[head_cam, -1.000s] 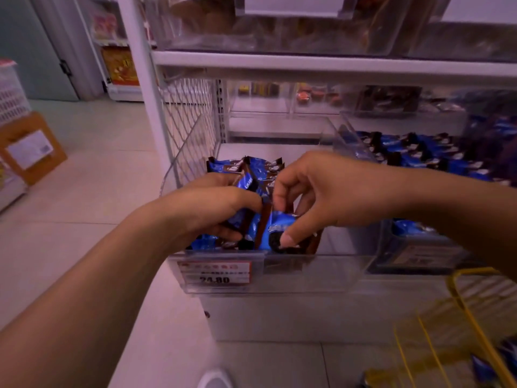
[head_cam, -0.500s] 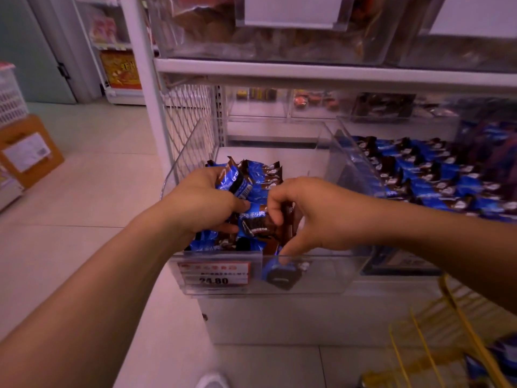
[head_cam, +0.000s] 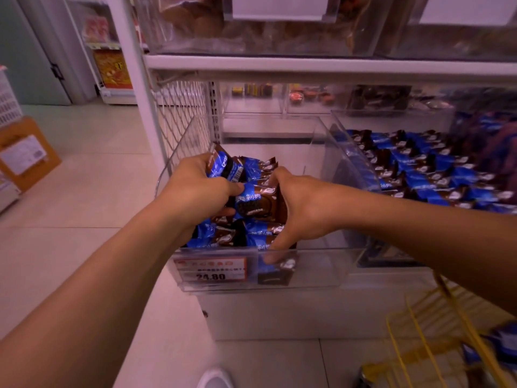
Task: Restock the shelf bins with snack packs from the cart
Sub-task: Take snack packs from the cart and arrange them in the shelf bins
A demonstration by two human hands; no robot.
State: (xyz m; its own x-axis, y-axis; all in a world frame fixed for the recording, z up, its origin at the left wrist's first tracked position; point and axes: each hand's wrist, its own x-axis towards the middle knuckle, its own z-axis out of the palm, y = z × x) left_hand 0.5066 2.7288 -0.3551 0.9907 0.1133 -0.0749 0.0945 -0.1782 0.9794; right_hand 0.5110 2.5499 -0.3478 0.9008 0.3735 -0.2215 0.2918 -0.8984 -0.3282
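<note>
1. The blue-and-brown glossy foil snack packs point(head_cam: 256, 200) are crinkled and catch the light.
2. The clear plastic shelf bin point(head_cam: 321, 268) is smooth and transparent — reflections are seen on its walls.
3. A matt paper price label point(head_cam: 210, 268) is set on its front.
4. The white-painted metal shelf upright point(head_cam: 131, 77) appears smooth.
5. The yellow wire cart point(head_cam: 419, 340) is coated — thin, slightly shiny.
6. The brown cardboard box point(head_cam: 26, 155) looks matt.

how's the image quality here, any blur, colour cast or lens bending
Head view: a pinkish-purple cast and dim light overall; the wide lens bows the shelf post and stretches the forearms; the snack packs between the left hand and right hand are sharp enough to show print, while the yellow cart and the right bin's packs smear toward the edge.
</note>
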